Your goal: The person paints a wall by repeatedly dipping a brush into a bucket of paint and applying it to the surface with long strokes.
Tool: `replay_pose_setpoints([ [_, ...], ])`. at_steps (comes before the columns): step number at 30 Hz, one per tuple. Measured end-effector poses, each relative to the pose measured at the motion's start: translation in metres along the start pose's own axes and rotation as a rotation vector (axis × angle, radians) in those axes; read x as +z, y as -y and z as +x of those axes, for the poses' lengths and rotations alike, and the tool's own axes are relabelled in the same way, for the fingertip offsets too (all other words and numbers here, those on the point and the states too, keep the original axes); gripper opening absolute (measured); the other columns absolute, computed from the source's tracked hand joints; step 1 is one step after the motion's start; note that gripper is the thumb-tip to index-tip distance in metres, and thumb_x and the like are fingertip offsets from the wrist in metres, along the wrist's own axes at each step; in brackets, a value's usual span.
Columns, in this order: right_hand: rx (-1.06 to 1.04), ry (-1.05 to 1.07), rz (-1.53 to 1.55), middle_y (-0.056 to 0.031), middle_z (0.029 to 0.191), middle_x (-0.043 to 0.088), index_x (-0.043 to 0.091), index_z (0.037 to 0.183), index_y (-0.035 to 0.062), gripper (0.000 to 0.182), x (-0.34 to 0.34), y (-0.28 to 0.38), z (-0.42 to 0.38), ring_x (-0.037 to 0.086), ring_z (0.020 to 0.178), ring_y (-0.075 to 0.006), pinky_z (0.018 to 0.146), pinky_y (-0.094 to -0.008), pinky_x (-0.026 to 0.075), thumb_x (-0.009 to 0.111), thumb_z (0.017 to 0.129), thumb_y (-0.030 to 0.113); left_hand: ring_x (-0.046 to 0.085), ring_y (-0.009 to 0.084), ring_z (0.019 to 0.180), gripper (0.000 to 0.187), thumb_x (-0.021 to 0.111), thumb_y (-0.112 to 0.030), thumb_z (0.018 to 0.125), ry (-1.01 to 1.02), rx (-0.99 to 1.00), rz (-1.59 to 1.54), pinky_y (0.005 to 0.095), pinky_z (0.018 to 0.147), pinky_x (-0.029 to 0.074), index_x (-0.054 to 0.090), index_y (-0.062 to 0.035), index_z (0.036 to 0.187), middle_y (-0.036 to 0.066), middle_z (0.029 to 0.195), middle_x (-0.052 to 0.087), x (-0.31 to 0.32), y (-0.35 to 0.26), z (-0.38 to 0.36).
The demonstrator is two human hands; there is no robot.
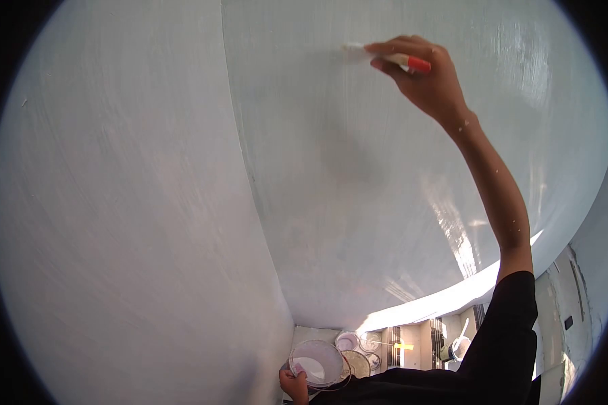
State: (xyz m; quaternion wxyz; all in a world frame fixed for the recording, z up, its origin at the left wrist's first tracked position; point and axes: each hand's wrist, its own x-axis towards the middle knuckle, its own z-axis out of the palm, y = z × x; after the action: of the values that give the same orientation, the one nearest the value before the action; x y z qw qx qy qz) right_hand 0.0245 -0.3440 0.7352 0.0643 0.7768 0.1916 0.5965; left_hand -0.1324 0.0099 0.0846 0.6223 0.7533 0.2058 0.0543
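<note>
Reaching high up the wall, the right hand (429,74) pinched a paintbrush (385,57) between thumb and curled fingers, which were pressed together around the red handle, its end sticking out to the right of the knuckles. The white bristles lay against the pale blue wall (358,175) at the far upper part of the scene, just left of the fingertips. Small white paint specks dotted the wrist and forearm, and a black sleeve (510,324) covered the upper arm, low on the right.

Low and near, at the bottom middle, the left hand (292,385) gripped the rim of a small paint bucket (315,363) holding whitish paint; its fingers were wrapped on the bucket's left edge, though how tightly they closed was hard to tell at that size. A thin wire handle hung below the bucket.

The wall met another pale wall (115,223) at a corner line running down the middle left. Far below, on the floor to the right of the bucket, stood several round containers (358,345) close together, and a bright strip of sunlight (446,300) crossed the base of the right wall.
</note>
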Motion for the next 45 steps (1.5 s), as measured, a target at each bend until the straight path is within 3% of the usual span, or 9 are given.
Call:
replay_pose_setpoints([
  [6,-0.072,-0.248,-0.267,-0.0099,0.106,0.076,0.079,0.101,0.0051,0.013,-0.031,-0.066,0.144,0.067,0.100,-0.0259,0.089,-0.0405,0.054,0.072,0.091,0.009,0.051,0.0138,0.060,0.044,0.077,0.004,0.055,0.047,-0.021,-0.064,0.0298,0.055,0.044,0.042,-0.0061,0.080,0.002,0.070,0.050,0.011,0.017,0.005],
  [7,0.180,-0.042,-0.317,-0.0107,0.106,0.076,0.079,0.101,0.0046,0.013,-0.026,-0.061,0.139,0.067,0.103,-0.0269,0.091,-0.0403,0.053,0.071,0.092,0.009,0.052,0.0137,0.061,0.044,0.077,0.004,0.055,0.046,-0.020,-0.051,0.0297,0.055,0.044,0.042,-0.0061,0.080,0.002,0.070,0.051,0.011,0.018,0.004],
  [10,-0.190,-0.207,-0.422,-0.0027,0.108,0.075,0.078,0.102,0.0159,0.019,0.036,-0.084,0.036,0.067,0.088,-0.0176,0.067,-0.0345,0.060,0.075,0.085,0.008,0.058,0.0216,0.081,0.045,0.078,-0.005,0.066,0.092,-0.001,0.015,0.0362,0.075,0.049,0.057,-0.0026,0.105,0.007,0.089,0.060,0.013,0.044,0.010],
  [12,-0.122,-0.180,-0.429,-0.0001,0.117,0.072,0.078,0.095,0.0179,0.032,0.060,-0.042,-0.051,0.069,0.094,-0.0235,0.073,-0.0310,0.063,0.080,0.068,0.001,0.060,0.0247,0.090,0.046,0.079,-0.009,0.071,0.118,0.041,-0.005,0.0390,0.083,0.051,0.064,-0.0006,0.114,0.009,0.096,0.064,0.016,0.048,0.010],
  [20,0.131,0.353,-0.068,-0.0015,0.122,0.069,0.076,0.105,0.0177,0.042,0.078,0.119,-0.314,0.067,0.098,-0.0260,0.065,-0.0341,0.057,0.077,0.064,0.007,0.055,0.0232,0.082,0.037,0.073,-0.006,0.072,0.062,0.181,-0.009,0.0374,0.080,0.048,0.062,0.0003,0.107,0.007,0.092,0.060,0.006,0.012,0.009],
  [26,0.532,0.848,0.307,-0.0050,0.085,0.075,0.080,0.090,0.0169,0.009,0.035,0.097,-0.208,0.070,0.084,-0.0260,0.068,-0.0385,0.055,0.074,0.085,0.020,0.058,0.0276,0.087,0.039,0.072,-0.007,0.072,0.120,0.192,-0.051,0.0395,0.083,0.049,0.062,0.0012,0.109,0.011,0.100,0.066,0.005,-0.010,0.007],
  [33,-0.023,-0.132,-0.154,-0.0024,0.094,0.076,0.079,0.103,0.0156,0.017,-0.022,-0.018,0.074,0.070,0.089,-0.0195,0.075,-0.0334,0.058,0.077,0.087,0.012,0.059,0.0262,0.090,0.038,0.073,-0.007,0.074,0.151,0.063,-0.045,0.0388,0.085,0.049,0.061,0.0019,0.109,0.014,0.105,0.066,0.014,-0.024,0.003],
  [37,-0.027,-0.170,-0.174,-0.0107,0.105,0.076,0.079,0.099,0.0045,0.013,-0.028,-0.059,0.158,0.068,0.101,-0.0278,0.091,-0.0407,0.054,0.070,0.093,0.012,0.056,0.0234,0.088,0.032,0.074,-0.006,0.075,0.138,0.048,-0.005,0.0374,0.084,0.049,0.057,0.0007,0.101,0.010,0.097,0.062,0.017,-0.017,0.007],
  [45,-0.077,-0.160,-0.411,-0.0038,0.120,0.071,0.076,0.095,0.0162,0.033,0.079,-0.014,-0.052,0.067,0.100,-0.0246,0.068,-0.0316,0.062,0.082,0.065,0.002,0.053,0.0226,0.083,0.038,0.074,-0.004,0.074,0.049,0.083,0.002,0.0367,0.080,0.048,0.059,0.0019,0.108,0.007,0.090,0.056,0.018,0.001,0.015],
])
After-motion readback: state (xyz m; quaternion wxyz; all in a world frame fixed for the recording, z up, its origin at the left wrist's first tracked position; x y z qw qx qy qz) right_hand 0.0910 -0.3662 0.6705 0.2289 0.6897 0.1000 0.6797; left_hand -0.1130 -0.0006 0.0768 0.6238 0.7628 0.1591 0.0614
